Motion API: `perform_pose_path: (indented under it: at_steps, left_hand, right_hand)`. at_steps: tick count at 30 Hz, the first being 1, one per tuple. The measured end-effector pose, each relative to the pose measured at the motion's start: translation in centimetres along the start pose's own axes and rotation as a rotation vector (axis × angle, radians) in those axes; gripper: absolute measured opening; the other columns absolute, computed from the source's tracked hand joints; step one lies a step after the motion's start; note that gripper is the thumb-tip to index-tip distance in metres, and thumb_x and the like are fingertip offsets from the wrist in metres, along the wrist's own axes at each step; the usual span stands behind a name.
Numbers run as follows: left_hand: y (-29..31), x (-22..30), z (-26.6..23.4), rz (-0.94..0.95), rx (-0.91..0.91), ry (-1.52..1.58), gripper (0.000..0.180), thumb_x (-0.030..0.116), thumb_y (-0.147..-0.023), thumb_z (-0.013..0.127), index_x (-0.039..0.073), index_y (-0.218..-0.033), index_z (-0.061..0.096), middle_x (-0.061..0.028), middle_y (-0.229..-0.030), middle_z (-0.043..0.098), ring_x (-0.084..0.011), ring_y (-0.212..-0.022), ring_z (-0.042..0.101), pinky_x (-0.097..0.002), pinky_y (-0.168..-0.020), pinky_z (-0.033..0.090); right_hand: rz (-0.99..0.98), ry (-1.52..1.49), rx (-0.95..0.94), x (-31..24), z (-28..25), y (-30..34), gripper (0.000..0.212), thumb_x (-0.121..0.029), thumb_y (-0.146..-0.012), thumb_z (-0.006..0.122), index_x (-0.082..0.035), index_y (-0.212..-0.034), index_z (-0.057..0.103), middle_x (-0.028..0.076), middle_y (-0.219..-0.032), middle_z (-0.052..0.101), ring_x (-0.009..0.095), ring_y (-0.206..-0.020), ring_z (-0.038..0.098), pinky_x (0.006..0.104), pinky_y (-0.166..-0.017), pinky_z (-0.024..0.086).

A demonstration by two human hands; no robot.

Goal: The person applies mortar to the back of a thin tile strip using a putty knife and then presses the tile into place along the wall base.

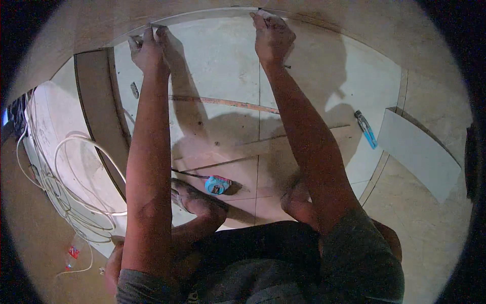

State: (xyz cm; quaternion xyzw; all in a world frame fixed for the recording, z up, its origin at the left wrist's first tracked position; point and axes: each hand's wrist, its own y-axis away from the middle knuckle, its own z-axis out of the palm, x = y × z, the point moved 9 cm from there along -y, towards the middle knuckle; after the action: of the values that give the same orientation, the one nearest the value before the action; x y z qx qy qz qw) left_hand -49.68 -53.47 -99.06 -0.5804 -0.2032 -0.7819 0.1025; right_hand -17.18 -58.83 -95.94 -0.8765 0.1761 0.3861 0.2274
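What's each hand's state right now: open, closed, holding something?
Left hand: fingers bent and spread by the pale strip; grip cannot be told.
Right hand: fingers curled near the strip's right end; grip cannot be told.

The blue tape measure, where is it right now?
In the head view, the blue tape measure lies on the floor, a little left of centre, right of the left forearm and beside the left foot.

1 blue tape measure point(218, 185) lies left of blue-handled pliers point(366, 129); looped white cable point(77, 137) lies near 1 bottle point(73, 253).
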Motion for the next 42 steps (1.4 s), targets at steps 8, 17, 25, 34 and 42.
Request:
perform_pose_path:
  at_steps: [8,17,25,34,42]
  left_hand:
    - [-0.4,0.2,-0.3,0.019,0.008,0.017,0.05,0.013,-0.085,0.073,0.001,-0.128,0.049,-0.0089,-0.102,0.058,-0.0194,-0.091,0.059,-0.0335,-0.07,0.055]
    - [-0.2,0.5,-0.6,-0.006,0.072,0.05,0.03,0.004,-0.086,0.07,0.001,-0.107,0.049,-0.0083,-0.096,0.055,-0.0194,-0.084,0.059,-0.0292,-0.071,0.058]
    - [-0.2,-0.2,-0.5,-0.011,0.045,-0.018,0.026,0.006,-0.086,0.07,0.001,-0.102,0.05,-0.0071,-0.093,0.055,-0.0171,-0.082,0.057,-0.0288,-0.066,0.054]
    - [0.6,0.0,0.1,0.015,0.046,0.019,0.029,0.005,-0.084,0.07,0.0,-0.107,0.054,-0.0064,-0.089,0.056,-0.018,-0.08,0.058,-0.031,-0.069,0.053]
    - [0.6,0.3,0.6,0.0,-0.085,-0.018,0.046,0.011,-0.092,0.066,0.002,-0.132,0.046,-0.0155,-0.12,0.061,-0.0265,-0.104,0.063,-0.0356,-0.082,0.057]
  right_hand:
    - [0.148,-0.55,0.07,0.7,0.5,0.7,0.022,-0.02,-0.085,0.073,0.001,-0.09,0.075,0.009,-0.083,0.074,0.013,-0.077,0.069,0.0283,-0.074,0.054]
    - [0.206,-0.339,0.058,0.4,0.3,0.5,0.024,-0.023,-0.08,0.077,0.002,-0.082,0.074,0.008,-0.078,0.074,0.013,-0.071,0.067,0.0289,-0.072,0.053]
    - [0.139,-0.427,0.1,0.2,-0.4,0.8,0.025,-0.025,-0.08,0.077,-0.001,-0.082,0.074,0.008,-0.075,0.073,0.012,-0.07,0.066,0.0288,-0.07,0.052]
    - [0.359,-0.258,0.049,0.6,-0.5,1.0,0.026,-0.025,-0.081,0.076,0.001,-0.082,0.073,0.008,-0.076,0.073,0.013,-0.071,0.067,0.0285,-0.07,0.052]
    - [0.228,-0.299,-0.003,-0.3,0.3,0.7,0.027,-0.024,-0.081,0.076,0.002,-0.086,0.074,0.008,-0.077,0.073,0.014,-0.07,0.067,0.0284,-0.071,0.052]
